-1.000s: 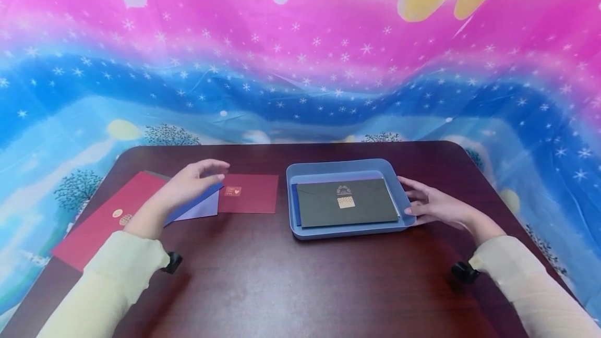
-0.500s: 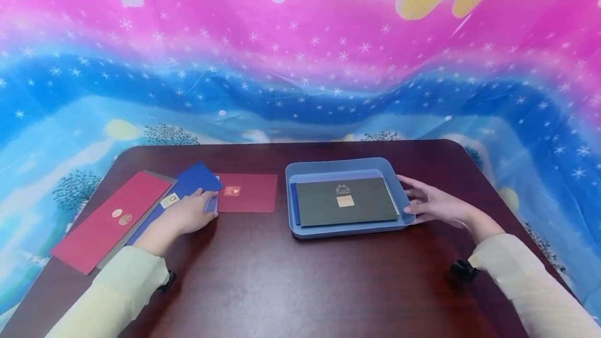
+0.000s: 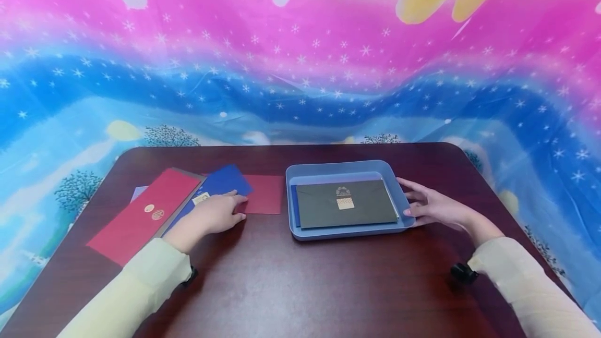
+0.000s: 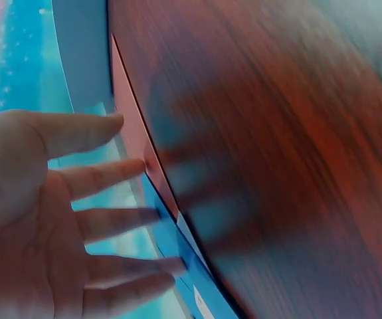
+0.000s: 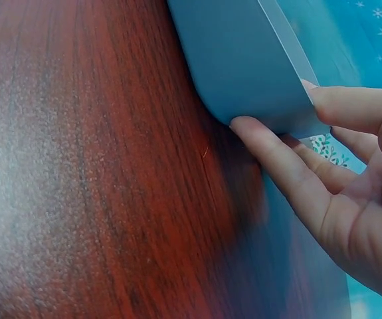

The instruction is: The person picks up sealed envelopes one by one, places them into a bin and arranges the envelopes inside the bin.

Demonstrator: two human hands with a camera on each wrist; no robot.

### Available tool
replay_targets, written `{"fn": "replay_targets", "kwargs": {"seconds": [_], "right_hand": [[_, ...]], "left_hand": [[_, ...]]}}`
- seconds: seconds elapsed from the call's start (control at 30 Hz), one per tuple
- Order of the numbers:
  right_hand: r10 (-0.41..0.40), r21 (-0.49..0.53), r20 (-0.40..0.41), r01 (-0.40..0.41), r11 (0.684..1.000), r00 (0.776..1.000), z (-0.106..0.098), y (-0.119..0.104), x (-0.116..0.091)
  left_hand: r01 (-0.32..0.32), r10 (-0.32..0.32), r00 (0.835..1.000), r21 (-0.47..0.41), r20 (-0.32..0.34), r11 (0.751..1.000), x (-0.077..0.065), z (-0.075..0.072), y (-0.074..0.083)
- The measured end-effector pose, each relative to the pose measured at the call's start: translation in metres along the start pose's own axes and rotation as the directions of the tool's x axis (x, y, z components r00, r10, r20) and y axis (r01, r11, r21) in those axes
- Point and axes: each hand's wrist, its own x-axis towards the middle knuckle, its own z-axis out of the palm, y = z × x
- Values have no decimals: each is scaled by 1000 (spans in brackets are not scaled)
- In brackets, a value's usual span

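My left hand (image 3: 218,215) lies with fingers extended over a blue envelope (image 3: 230,179), its fingertips touching it. Under and beside that are a red envelope (image 3: 141,213) with gold round seals and a thin grey one, fanned to the left. A darker red envelope (image 3: 265,194) lies flat beneath the blue one's right end. With thumb and fingers my right hand (image 3: 439,205) holds the right edge of a blue-grey tray (image 3: 347,233); in the right wrist view one fingertip presses its lower corner. Inside the tray, a dark green envelope (image 3: 347,213) covers a blue one (image 3: 295,207).
The dark wooden table (image 3: 319,286) extends in front of the tray. A lavender corner (image 3: 138,192) peeks out behind the red envelope at the left. A patterned cloth backdrop (image 3: 300,67) rises behind the table.
My left hand came down onto the blue envelope and slid right, carrying the red, grey and blue envelopes over the darker red one. My right hand stays at the tray's edge.
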Motion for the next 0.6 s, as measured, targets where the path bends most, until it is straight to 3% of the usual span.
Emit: {"fn": "replay_targets", "kwargs": {"seconds": [0.13,0.27,0.47,0.6], "right_hand": [[-3,3,-1,3,1000,1000,0,0,0],[-1,5,0,1,1000,1000,0,0,0],[-2,6,2,2,1000,1000,1,2,-1],[-9,4,8,9,1000,1000,0,2,-1]], "left_hand": [[-108,107,994,-43,-28,993,3,3,3],[-154,151,988,-141,-32,978,2,-1,-3],[-76,65,994,-128,-89,989,-5,-15,-27],[41,-54,989,-91,-135,995,-15,-22,-47]]}}
